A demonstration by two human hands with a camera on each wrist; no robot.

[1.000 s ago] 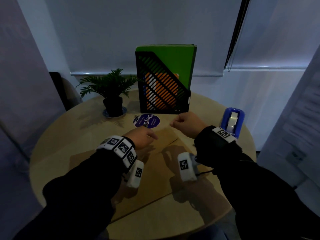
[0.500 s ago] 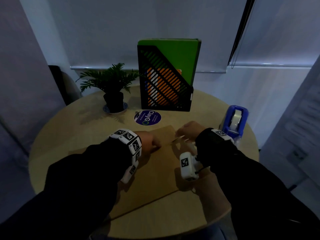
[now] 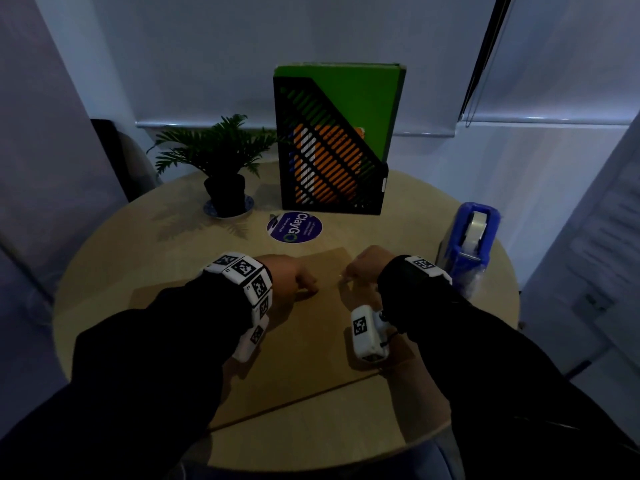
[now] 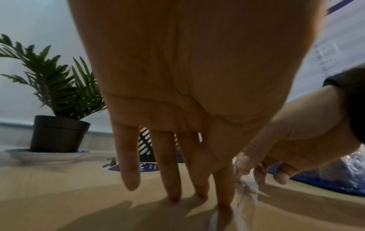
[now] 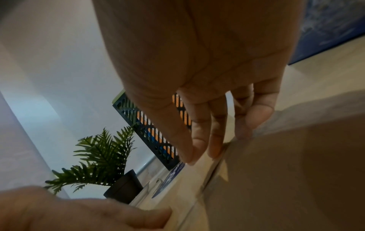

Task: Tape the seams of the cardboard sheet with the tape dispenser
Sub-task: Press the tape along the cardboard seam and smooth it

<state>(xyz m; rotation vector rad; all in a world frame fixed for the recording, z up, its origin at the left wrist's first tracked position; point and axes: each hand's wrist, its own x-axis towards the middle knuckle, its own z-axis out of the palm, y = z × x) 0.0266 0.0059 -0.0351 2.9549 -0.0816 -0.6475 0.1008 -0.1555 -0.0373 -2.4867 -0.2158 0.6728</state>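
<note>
Both hands (image 3: 289, 278) (image 3: 363, 268) press fingertips down onto cardboard sheet (image 3: 311, 327).

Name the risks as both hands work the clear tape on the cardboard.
The clear tape strip already looks crumpled beside the left hand, so it may stick creased. The right hand pinches its end; pulling unevenly could drag it askew on the cardboard sheet.

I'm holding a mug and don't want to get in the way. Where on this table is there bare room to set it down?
Bare table lies left of the cardboard sheet, in front of the plant, and along the near edge. The far side is crowded by the plant, file holder and sticker; the tape dispenser takes the right edge.
</note>
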